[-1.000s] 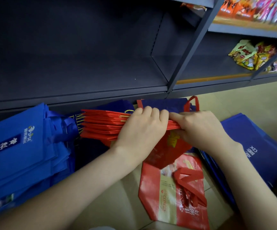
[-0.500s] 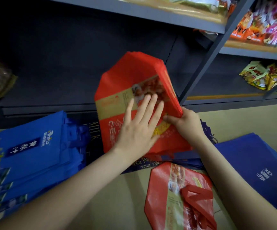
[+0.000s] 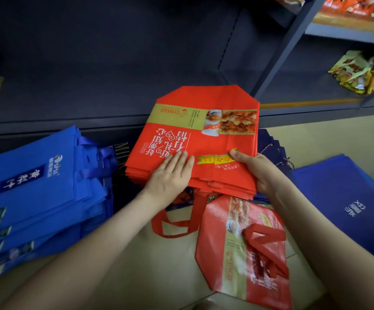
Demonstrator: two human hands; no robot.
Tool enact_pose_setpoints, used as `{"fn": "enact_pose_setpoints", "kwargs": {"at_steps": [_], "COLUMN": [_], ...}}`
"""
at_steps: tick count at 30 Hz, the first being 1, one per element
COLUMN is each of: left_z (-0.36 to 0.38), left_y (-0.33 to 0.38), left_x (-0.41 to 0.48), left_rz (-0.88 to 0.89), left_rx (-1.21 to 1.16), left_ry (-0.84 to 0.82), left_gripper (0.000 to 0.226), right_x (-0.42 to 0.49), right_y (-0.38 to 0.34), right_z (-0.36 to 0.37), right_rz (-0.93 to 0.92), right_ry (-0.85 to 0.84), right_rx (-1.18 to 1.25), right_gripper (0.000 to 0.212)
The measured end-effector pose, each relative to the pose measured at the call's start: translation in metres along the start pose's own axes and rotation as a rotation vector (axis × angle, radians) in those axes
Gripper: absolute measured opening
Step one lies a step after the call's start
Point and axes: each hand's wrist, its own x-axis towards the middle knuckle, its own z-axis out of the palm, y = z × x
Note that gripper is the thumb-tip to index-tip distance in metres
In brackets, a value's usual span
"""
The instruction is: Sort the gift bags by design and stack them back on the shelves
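A flat stack of red gift bags (image 3: 204,135) with a gold band and food picture lies face up just in front of the dark lower shelf (image 3: 105,95). My left hand (image 3: 170,175) rests flat on the stack's near edge with straight fingers. My right hand (image 3: 255,171) grips the stack's near right corner, thumb on top and fingers underneath. Red handles (image 3: 177,220) hang below the stack. One more red bag (image 3: 242,247) of the same design lies on the floor nearer me.
A pile of bright blue bags (image 3: 36,191) sits at the left, dark navy bags (image 3: 347,202) at the right, more navy ones under the red stack. Snack packets (image 3: 360,72) fill the right-hand shelves. A grey upright post (image 3: 286,45) divides the shelving.
The red stack, held edge-on a second ago and then tilted upright, now lies flat and lower. My left hand slid to its near edge; my right hand kept its grip.
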Motion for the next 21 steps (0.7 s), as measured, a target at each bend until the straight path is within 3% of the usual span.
{"fn": "enact_pose_setpoints", "kwargs": {"at_steps": [3,6,8,10,13,15,21], "left_z": [0.004,0.006,0.008,0.011,0.012,0.011,-0.002], "left_y": [0.002,0.003,0.004,0.006,0.002,-0.001,-0.014], "left_x": [0.006,0.009,0.013,0.02,0.031,0.037,0.061], "left_rz": [0.056,0.089,0.101,0.104,0.08,0.072,0.084], "left_rx": [0.054,0.067,0.089,0.125,0.16,0.168,0.19], "left_ry": [-0.044,-0.111,-0.17,-0.222,-0.29,-0.309,-0.218], "left_gripper": [0.036,0.04,0.041,0.041,0.041,0.043,0.036], "right_x": [0.009,0.021,0.017,0.008,0.0,0.006,0.043], "right_y": [-0.002,-0.003,0.0,0.007,0.039,0.063,0.041], "right_z": [-0.003,-0.003,0.001,0.008,0.026,0.032,0.03], "right_rz": [-0.037,-0.183,-0.324,-0.45,-0.593,-0.769,-1.028], "right_ry": [0.07,0.243,0.259,0.224,-0.023,0.029,0.274], "right_rx": [-0.218,-0.716,-1.013,-1.375,-1.753,-1.87,-1.686], "right_gripper": [0.038,0.083,0.099,0.108,0.128,0.125,0.083]}}
